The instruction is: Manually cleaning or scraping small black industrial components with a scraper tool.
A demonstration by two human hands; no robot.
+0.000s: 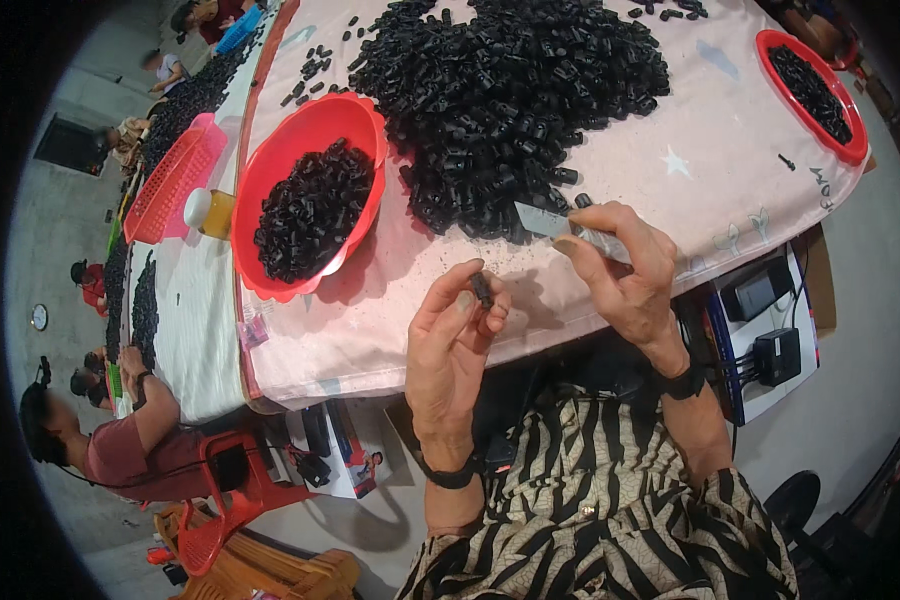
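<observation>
My left hand pinches a small black plastic cylindrical part between thumb and fingers, above the table's near edge. A flat-bladed knife with a pale wrapped handle is gripped in my right hand. Its blade points left, apart from the part in my left hand. Just beyond the hands lies a large heap of similar black parts. One black piece shows beside my right index finger; whether I hold it, I cannot tell. To the left, a red scalloped bowl holds many such parts.
A pink patterned cloth covers the table. Another red bowl of parts stands far right. Left are a pink basket, a white-lidded jar and a seated person. A box with black devices sits below the table's right edge.
</observation>
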